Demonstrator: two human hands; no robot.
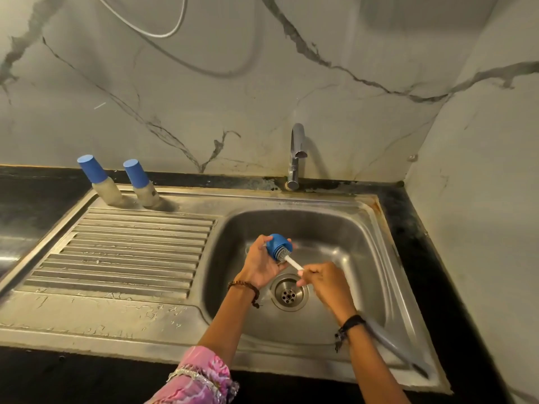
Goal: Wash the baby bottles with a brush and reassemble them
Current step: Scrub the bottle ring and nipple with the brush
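While two capped baby bottles (100, 182) stand on the steel sink's (376, 228) back ledge, the basin holds only both hands above its drain (288, 293). The left hand (264, 262) grips a round blue ribbed cap (278, 246), fingers curled around it. The right hand (323, 282) pinches the brush's (287, 256) white handle, whose bristles sit inside the cap's open mouth.

Pink patterned sleeve (201, 374), beaded bracelet (246, 287), black wristband (348, 326).

Over steel sink (344, 225): left hand (262, 262) grips blue bottle cap (278, 246), right hand (323, 282) holds white-handled brush (291, 262) inside it; two capped baby bottles (100, 182) on drainboard (131, 252).
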